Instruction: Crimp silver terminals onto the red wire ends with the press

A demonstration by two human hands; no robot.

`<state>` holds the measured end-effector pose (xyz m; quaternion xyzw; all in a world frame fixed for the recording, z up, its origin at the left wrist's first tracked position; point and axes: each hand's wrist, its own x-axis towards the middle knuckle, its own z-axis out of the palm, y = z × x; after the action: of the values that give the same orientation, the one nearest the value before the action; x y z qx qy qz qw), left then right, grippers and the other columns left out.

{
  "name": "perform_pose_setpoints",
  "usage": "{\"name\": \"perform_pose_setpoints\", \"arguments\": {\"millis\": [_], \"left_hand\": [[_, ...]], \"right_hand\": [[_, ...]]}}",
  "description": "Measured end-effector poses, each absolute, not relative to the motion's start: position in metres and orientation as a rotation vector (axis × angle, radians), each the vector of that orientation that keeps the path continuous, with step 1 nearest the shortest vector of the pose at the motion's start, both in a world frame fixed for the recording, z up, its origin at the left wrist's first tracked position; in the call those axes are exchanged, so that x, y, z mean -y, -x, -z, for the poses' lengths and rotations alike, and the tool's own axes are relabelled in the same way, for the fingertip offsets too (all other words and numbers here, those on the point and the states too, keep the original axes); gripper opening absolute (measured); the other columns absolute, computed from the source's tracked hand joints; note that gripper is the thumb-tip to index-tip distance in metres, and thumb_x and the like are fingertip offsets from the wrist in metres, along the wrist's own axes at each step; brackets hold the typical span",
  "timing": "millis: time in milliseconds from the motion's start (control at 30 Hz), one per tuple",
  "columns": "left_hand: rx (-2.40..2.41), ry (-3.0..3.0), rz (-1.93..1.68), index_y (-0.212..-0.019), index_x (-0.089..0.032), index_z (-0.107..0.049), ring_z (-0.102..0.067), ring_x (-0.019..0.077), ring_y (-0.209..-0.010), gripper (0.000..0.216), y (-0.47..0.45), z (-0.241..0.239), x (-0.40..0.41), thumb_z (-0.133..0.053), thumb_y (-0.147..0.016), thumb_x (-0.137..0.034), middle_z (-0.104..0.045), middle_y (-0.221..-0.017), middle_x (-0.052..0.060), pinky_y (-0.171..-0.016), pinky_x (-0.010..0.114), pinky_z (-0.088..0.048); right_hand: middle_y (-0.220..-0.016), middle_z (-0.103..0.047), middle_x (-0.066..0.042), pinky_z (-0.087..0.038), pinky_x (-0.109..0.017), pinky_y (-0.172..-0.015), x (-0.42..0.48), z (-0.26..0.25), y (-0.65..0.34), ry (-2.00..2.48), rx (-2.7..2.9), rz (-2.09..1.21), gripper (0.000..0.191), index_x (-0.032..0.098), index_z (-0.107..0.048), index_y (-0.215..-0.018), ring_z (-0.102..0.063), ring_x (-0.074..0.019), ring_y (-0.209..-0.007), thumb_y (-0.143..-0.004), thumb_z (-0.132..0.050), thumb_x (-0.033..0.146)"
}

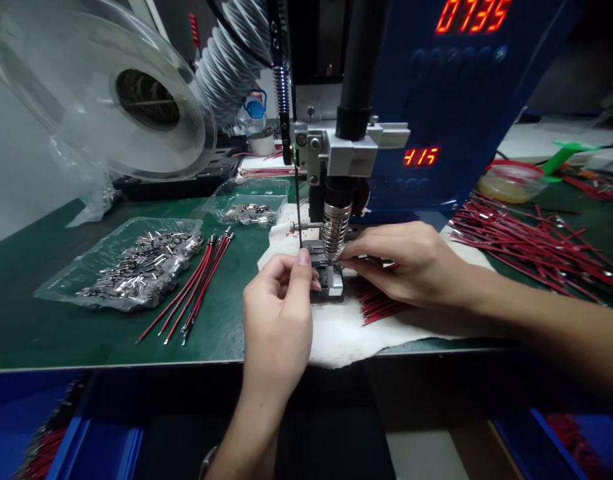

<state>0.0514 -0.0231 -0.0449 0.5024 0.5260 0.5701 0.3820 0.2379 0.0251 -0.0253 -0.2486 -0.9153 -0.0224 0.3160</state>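
My left hand (279, 313) is pinched, thumb and forefinger closed on something small at the dark fixture block (331, 283). My right hand (411, 263) comes in from the right, fingers pinched together at the same block, seemingly on a thin red wire; what it holds is mostly hidden. Straight above the block hangs the machine's metal ribbed tip (335, 230). Under both hands lies a white cloth (346, 330). More red wires (379, 307) lie beneath my right palm.
A bundle of red wires (196, 290) and a clear tray of small metal cylinders (136, 267) lie to the left. A second tray (249, 212) sits behind. A big pile of red wires (531, 240) is at the right. The blue machine (461, 100) shows red digits.
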Motion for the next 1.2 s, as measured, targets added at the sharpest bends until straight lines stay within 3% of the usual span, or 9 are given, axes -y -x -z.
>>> {"name": "perform_pose_setpoints", "arguments": {"millis": [867, 1200], "left_hand": [[-1.293, -1.221, -1.509, -0.067, -0.016, -0.055, -0.035, 0.0064, -0.047, 0.037, -0.051, 0.0482, 0.0234, -0.058, -0.091, -0.043, -0.047, -0.058, -0.002, -0.044, 0.022, -0.026], [-1.257, -1.182, -1.525, -0.067, -0.016, -0.055, -0.035, 0.007, -0.049, 0.035, -0.0518, 0.0482, 0.0231, -0.058, -0.091, -0.042, -0.047, -0.059, -0.001, -0.044, 0.021, -0.025]], "right_hand": [[-0.083, -0.072, -0.008, -0.051, -0.028, -0.066, -0.0215, 0.0245, -0.2373, 0.637, 2.366, 0.032, 0.013, 0.011, -0.069, -0.093, -0.065, -0.0162, -0.072, -0.088, -0.057, 0.011], [-0.083, -0.073, -0.005, -0.054, -0.029, -0.066, -0.0175, 0.0199, -0.2359, 0.652, 2.334, 0.033, 0.011, 0.018, -0.067, -0.093, -0.067, -0.0154, -0.072, -0.09, -0.057, 0.016]]}}
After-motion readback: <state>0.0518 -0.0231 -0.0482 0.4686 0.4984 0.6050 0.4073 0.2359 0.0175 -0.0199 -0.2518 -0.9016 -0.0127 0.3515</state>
